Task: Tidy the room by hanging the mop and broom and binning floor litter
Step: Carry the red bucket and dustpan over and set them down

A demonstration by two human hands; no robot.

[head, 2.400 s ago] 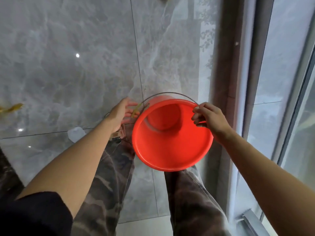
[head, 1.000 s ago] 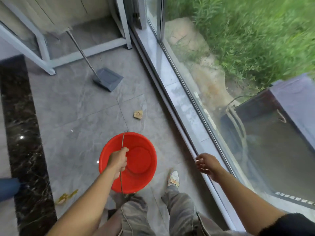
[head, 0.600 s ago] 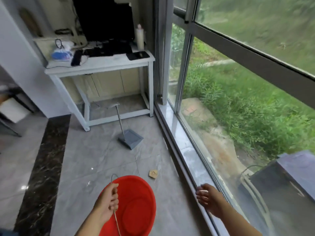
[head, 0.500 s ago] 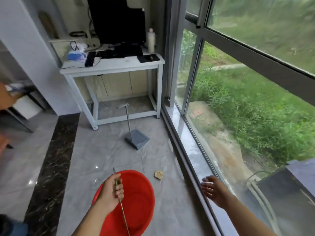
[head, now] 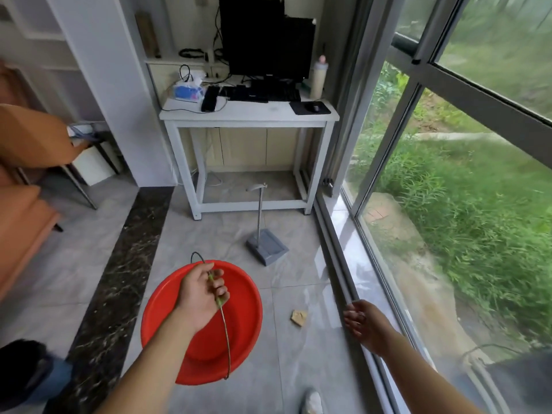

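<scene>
- We find the fingers (head: 219,289) of the left hand (head: 200,297) curled tight around the thin wire handle (head: 224,330) of a red bucket (head: 239,312), gripping it at a short green sleeve on the wire.
- We note the bucket hanging below that hand, its open mouth facing up toward the camera and its inside showing no contents.
- We record the right hand (head: 363,325) loosely spread, fingers apart and holding nothing, above the floor just beside the window track (head: 337,252).
- We see one scrap of tan litter (head: 299,317) lying on the grey floor tiles (head: 301,366), between the bucket and the right hand and touching neither.
- We observe a grey dustpan (head: 267,246) standing on the floor farther ahead, its long handle upright, near the front of a white bench (head: 248,116).
- We list on the bench a black monitor (head: 263,37), a keyboard (head: 260,93), a tissue box (head: 188,90), a mouse on a dark pad (head: 310,108) and a pale bottle (head: 318,76).
- We note a dark marble strip (head: 125,264) running along the floor to the left of the bucket, and orange seating (head: 27,162) beyond it.
- We see a shoe tip (head: 310,401) at the bottom edge.
- We locate neither mop nor broom in this view.
</scene>
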